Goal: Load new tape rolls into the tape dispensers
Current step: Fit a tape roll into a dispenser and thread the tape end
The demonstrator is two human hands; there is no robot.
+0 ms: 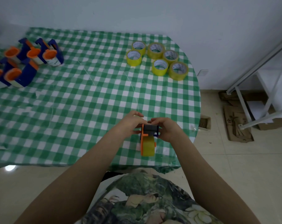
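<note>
Yellow tape roll [148, 147] sat loaded in orange-and-blue dispenser [149, 130], at near edge of checked-cloth table [88, 102]. Dispenser's head was clasped by left grip [130, 125] and right grip [166, 128], one per side. Six spare rolls [158, 60] grouped far right; other dispensers [29, 60] clustered far left, well apart from both grips.

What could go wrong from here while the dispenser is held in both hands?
The left hand and right hand crowd the top of the dispenser, so any loose tape could stick to a finger. It is held near the table edge; a slip might send it and its yellow roll to the floor.
</note>
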